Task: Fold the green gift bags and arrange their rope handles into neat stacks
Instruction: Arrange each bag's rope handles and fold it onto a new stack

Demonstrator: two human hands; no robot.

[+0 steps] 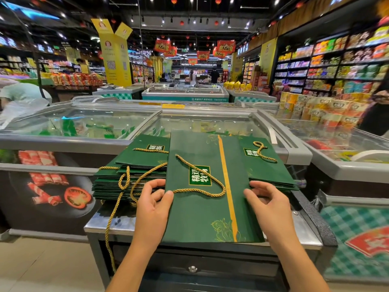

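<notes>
A flat green gift bag (197, 216) with an orange stripe lies on top, lengthwise toward me, on a steel counter (117, 224). Its gold rope handle (202, 180) loops across its face. My left hand (152, 205) pinches the bag's left edge, thumb on top by the rope end. My right hand (268, 204) grips the bag's right edge with curled fingers. Under it, a thick stack of folded green bags (126, 175) sits to the left, with several ropes hanging over the counter's front. A second, thinner stack (271, 171) lies to the right, a rope curled on it.
Glass-topped chest freezers (88, 123) stand just behind the counter and to the right (347, 148). A person in a light shirt (23, 100) bends at the far left. Snack packs (322, 110) are piled at the right. Floor (42, 268) lies at lower left.
</notes>
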